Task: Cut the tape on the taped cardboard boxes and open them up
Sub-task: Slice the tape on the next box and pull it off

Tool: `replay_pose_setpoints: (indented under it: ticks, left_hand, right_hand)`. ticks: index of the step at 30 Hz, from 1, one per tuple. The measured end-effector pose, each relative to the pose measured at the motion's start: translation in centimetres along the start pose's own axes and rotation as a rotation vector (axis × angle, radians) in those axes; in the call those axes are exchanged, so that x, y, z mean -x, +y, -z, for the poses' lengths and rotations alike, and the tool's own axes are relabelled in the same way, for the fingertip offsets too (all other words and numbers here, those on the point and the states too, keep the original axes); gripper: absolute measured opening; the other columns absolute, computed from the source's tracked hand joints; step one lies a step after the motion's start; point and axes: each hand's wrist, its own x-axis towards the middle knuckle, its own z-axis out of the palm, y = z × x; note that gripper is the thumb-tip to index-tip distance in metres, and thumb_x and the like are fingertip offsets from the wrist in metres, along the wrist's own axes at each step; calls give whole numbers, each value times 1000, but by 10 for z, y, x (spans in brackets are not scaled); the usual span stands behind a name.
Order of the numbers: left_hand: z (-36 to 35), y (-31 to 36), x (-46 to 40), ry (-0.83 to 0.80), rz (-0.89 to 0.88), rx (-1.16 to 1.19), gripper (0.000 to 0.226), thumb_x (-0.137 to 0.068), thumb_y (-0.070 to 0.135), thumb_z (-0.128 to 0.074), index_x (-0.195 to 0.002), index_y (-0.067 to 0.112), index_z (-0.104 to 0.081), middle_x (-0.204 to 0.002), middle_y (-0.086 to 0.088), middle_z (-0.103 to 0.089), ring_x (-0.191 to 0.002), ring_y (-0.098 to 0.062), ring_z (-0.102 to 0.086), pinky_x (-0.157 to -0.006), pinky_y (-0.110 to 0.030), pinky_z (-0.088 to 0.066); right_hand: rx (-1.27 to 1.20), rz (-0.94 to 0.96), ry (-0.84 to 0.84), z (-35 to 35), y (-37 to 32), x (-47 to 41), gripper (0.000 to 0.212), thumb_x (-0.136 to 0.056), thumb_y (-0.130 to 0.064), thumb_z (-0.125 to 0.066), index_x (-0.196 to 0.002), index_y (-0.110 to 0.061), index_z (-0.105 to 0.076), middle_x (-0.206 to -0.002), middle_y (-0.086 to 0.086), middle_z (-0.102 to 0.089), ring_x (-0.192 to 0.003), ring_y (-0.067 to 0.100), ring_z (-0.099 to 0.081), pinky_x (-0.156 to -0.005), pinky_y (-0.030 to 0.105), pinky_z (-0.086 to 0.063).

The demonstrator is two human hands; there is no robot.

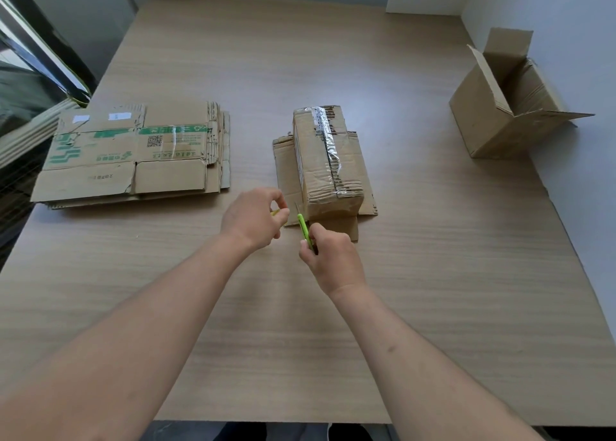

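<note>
A taped cardboard box (320,160) lies in the middle of the table, with shiny clear tape (328,140) running along its top. It rests on a flattened piece of cardboard (365,187). My right hand (330,257) grips a green utility knife (304,227), its thin blade pointing up at the box's near left corner. My left hand (255,219) hovers just left of the knife with fingers curled, pinching a small yellow piece (275,212) that I cannot identify.
A stack of flattened boxes (133,157) with green print lies at the left. An opened, empty cardboard box (506,107) stands at the far right near the wall. The wooden table (300,340) has its edge close to me.
</note>
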Motion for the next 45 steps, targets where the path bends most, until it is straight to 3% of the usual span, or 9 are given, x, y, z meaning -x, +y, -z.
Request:
replay_pose_setpoints:
  ticks: [9, 16, 23, 25, 28, 32, 36, 40, 45]
  left_hand:
    - [3, 15, -10, -29, -13, 203, 10, -97, 31, -64, -88, 27, -65, -59, 4, -72, -46, -20, -67, -62, -34, -58]
    - [13, -2, -12, 21, 2, 257, 13, -98, 29, -65, -85, 27, -63, -60, 3, -72, -43, -20, -65, -55, -31, -54]
    - [9, -27, -9, 31, 49, 290, 13, -98, 24, -67, -85, 24, -63, -59, 0, -72, -41, -20, -61, -50, -30, -52]
    - [9, -31, -9, 33, 60, 293, 13, -98, 24, -68, -86, 24, -64, -59, 0, -72, -40, -17, -60, -49, -28, -49]
    - [10, -35, -13, 35, 67, 298, 13, -98, 25, -67, -86, 25, -63, -59, 1, -72, -41, -18, -60, -51, -29, -51]
    - [12, -36, -17, 30, 61, 315, 13, -98, 25, -67, -85, 25, -64, -60, 1, -72, -42, -20, -61, -51, -28, -50]
    - [11, -35, -20, 17, 54, 327, 13, -98, 25, -67, -86, 25, -64, -60, 0, -72, -42, -19, -60, -50, -31, -52]
    - [11, -33, -26, 4, 42, 344, 13, -99, 24, -67, -86, 25, -65, -60, -2, -72, -41, -16, -59, -48, -30, -50]
    - [11, -28, -34, -6, 14, 354, 12, -98, 25, -67, -87, 25, -66, -61, -2, -72, -42, -16, -60, -47, -29, -51]
  right_hand:
    - [79, -70, -78, -12, 10, 7, 29, -97, -28, -62, -79, -20, -41, -81, 12, -66, -77, 39, -60, -59, 35, -29]
    - [121, -120, -161, -16, 13, 11, 26, -94, -46, -68, -101, -22, -60, -94, 0, -70, -89, 30, -63, -68, 37, -51]
    - [81, -126, -273, -20, 17, 9, 38, -83, -55, -78, -98, -25, -60, -88, -9, -55, -84, 16, -52, -64, 30, -36]
    - [96, -109, -234, -19, 16, 7, 38, -82, -59, -77, -91, -26, -61, -87, -8, -55, -81, 17, -55, -61, 31, -39]
    - [83, -17, 63, -13, 9, -4, 31, -87, -51, -73, -86, -22, -61, -86, -5, -54, -73, 23, -58, -54, 31, -41]
    - [119, 73, 373, 3, -7, -37, 28, -83, -34, -77, -101, -20, -60, -93, -1, -56, -74, 25, -59, -54, 32, -47]
    - [292, -43, 280, 9, -10, -59, 61, -77, -34, -83, -132, -24, -59, -104, 3, -58, -82, 27, -63, -66, 37, -52]
    - [313, -109, 178, 9, -10, -65, 47, -84, -36, -79, -125, -26, -58, -109, 2, -56, -91, 28, -64, -68, 35, -48]
    - [325, -115, 180, 8, -8, -75, 41, -87, -44, -76, -117, -25, -57, -105, 1, -56, -84, 28, -65, -59, 31, -37]
